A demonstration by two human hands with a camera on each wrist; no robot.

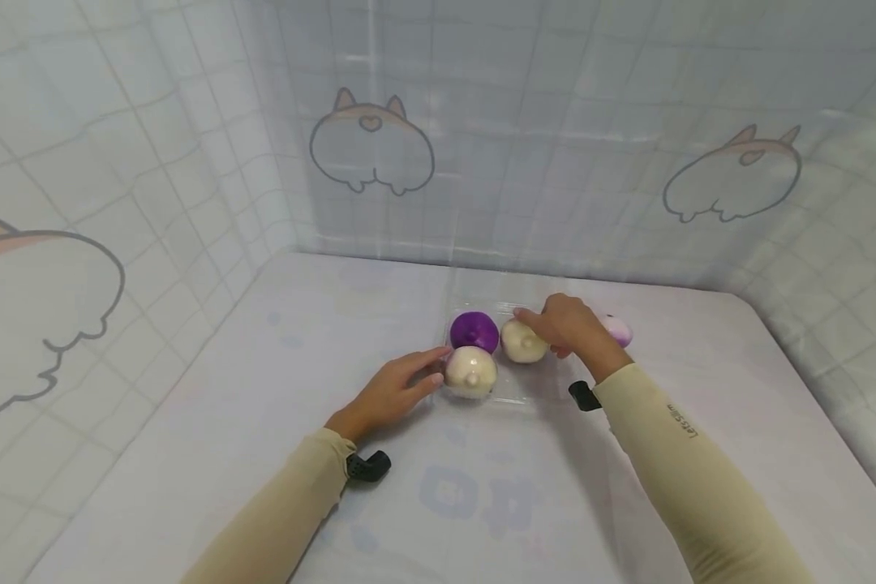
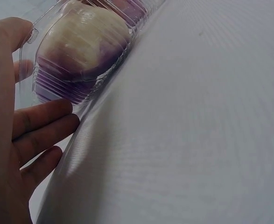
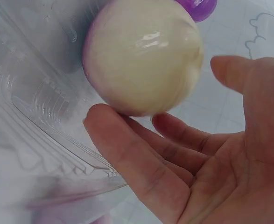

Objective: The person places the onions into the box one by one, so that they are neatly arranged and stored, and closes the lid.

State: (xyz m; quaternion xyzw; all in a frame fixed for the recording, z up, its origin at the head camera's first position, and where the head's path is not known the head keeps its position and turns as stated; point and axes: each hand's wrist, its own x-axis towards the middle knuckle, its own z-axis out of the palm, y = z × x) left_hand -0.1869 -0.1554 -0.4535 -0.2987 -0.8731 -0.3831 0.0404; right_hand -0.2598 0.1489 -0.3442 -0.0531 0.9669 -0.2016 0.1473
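Note:
A clear plastic box (image 1: pixel 509 399) lies unlidded on the table, holding several round vegetables. A deep purple ball (image 1: pixel 474 332) sits at its back left. In front of it is a cream turnip-like ball (image 1: pixel 470 373), purple underneath in the left wrist view. My left hand (image 1: pixel 394 389) rests at the box's left side, fingers fairly straight and touching the plastic. My right hand (image 1: pixel 569 324) is at a second cream turnip-like ball (image 1: pixel 523 341); in the right wrist view its fingers touch the ball (image 3: pixel 144 56) from below while the thumb stands apart.
Another pale pink-purple ball (image 1: pixel 617 330) lies right of the box, partly behind my right wrist. The box's clear lid seems to lean toward the back. A white cloth (image 1: pixel 380 527) covers the table, and tile-patterned curtains (image 1: pixel 526 162) enclose it at the back and sides.

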